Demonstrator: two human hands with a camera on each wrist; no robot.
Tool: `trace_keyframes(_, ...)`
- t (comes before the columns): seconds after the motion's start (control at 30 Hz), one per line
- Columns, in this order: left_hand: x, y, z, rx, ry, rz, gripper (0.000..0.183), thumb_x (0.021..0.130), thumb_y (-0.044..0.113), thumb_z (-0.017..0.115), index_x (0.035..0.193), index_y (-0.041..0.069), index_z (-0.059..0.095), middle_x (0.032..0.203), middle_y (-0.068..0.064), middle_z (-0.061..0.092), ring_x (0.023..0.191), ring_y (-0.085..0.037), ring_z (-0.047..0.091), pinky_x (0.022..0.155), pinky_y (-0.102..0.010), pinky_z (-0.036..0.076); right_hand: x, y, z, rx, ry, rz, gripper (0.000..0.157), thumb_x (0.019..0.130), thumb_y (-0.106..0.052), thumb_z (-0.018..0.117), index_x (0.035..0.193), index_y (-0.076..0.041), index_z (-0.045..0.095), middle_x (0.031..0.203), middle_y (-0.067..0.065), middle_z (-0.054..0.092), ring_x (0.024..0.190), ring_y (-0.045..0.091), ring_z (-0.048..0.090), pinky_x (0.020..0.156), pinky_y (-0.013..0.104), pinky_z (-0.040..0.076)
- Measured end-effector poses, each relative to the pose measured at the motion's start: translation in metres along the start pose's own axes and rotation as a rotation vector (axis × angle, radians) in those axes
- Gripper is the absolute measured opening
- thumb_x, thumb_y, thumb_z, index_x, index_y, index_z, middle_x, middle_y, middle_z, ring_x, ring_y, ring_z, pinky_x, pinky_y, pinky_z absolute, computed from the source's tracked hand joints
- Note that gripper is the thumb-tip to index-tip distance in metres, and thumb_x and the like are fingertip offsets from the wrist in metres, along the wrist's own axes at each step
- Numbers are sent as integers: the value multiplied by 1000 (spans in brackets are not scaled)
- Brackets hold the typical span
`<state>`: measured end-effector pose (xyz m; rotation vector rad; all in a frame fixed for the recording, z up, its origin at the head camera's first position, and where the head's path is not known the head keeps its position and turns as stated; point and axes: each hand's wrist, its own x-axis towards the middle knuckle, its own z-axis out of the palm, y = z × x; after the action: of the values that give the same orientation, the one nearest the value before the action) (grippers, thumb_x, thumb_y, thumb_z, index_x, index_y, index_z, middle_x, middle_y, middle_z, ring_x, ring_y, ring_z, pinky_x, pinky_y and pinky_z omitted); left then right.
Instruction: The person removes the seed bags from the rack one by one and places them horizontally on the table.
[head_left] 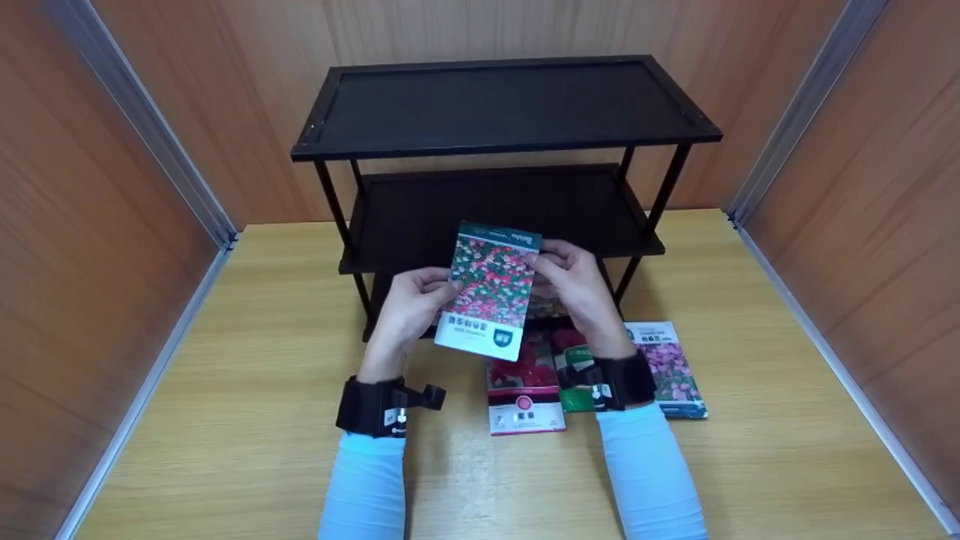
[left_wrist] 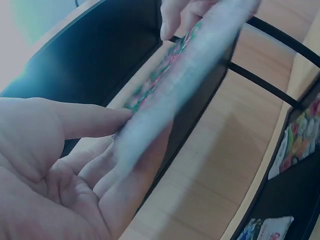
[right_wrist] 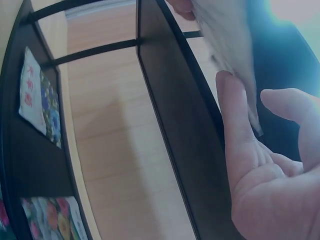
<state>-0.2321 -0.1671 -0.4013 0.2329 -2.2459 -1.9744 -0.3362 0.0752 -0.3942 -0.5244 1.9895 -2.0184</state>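
Note:
A flower seed packet (head_left: 491,289) is held up in front of the shelf rack, tilted, its printing upside down in the head view. My left hand (head_left: 411,304) pinches its left edge, thumb on the front and fingers behind. On the other side, my right hand (head_left: 577,285) holds the right edge near the top, thumb over the picture side. The left wrist view shows the packet (left_wrist: 175,95) blurred and almost edge-on. In the right wrist view, the pale back of the packet (right_wrist: 227,45) rests against a finger.
The black three-tier rack (head_left: 495,105) stands against the back wall. Packets lie on its bottom shelf, among them a blue-flowered one (right_wrist: 40,100) and a multicoloured one (right_wrist: 52,217). On the table before it are a red packet (head_left: 525,397), a green one (head_left: 576,397) and a purple-flowered one (head_left: 671,367).

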Motion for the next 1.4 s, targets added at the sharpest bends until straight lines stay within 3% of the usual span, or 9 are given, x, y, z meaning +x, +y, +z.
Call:
trace_keyframes(0.2, -2, -5, -4, 87, -8, 70, 25, 102, 7, 69, 124, -3, 76, 105, -18, 82, 81, -10, 72, 72, -19, 59, -4, -3, -3, -68, 1, -64, 38, 106, -10, 68, 142, -1, 66, 104, -1, 81, 85, 10, 78, 76, 28, 68)
trace_keyframes(0.43, -6, -5, -9, 173, -40, 137, 23, 104, 9, 70, 123, 0, 78, 113, -19, 81, 91, -12, 72, 84, -24, 58, -8, -8, -2, -167, -8, -137, 22, 100, -4, 74, 120, 3, 78, 100, 2, 82, 79, 8, 75, 68, 21, 63)
trace_keyframes(0.57, -6, -4, -12, 184, -44, 152, 22, 104, 12, 71, 123, 3, 79, 116, -17, 81, 96, -14, 72, 88, -25, 58, -8, -7, -3, -161, 3, -151, 18, 101, -5, 74, 117, 2, 79, 97, -2, 82, 76, 9, 74, 66, 21, 63)
trace_keyframes(0.83, -1, -8, -15, 160, -74, 165, 22, 103, 12, 73, 120, 1, 79, 117, -17, 82, 96, -12, 73, 88, -22, 59, -8, -8, -15, -68, 36, -165, 17, 102, -4, 74, 117, 2, 76, 90, -6, 80, 81, 11, 76, 72, 26, 67)
trace_keyframes(1.03, 1, -10, -13, 104, -77, 152, 17, 102, 9, 73, 115, -1, 80, 107, -17, 83, 87, -14, 76, 81, -33, 66, -7, -6, -20, -24, 59, -167, 13, 102, -1, 72, 114, 2, 74, 89, -3, 76, 85, 13, 74, 77, 28, 69)
trace_keyframes(1.23, 1, -9, -17, 131, -65, 153, 17, 102, 8, 73, 115, -1, 79, 106, -17, 84, 84, -14, 75, 78, -32, 65, -5, -5, -20, -100, 29, -107, 13, 102, -4, 71, 115, -2, 71, 91, -4, 75, 84, 13, 72, 78, 25, 66)
trace_keyframes(1.4, 0, -9, -21, 208, -93, 146, 17, 103, 11, 74, 115, 2, 80, 108, -16, 81, 87, -15, 73, 80, -29, 62, -6, -7, -22, -180, 11, -118, 16, 101, -4, 72, 116, 0, 72, 93, -9, 76, 88, 9, 71, 80, 20, 58)
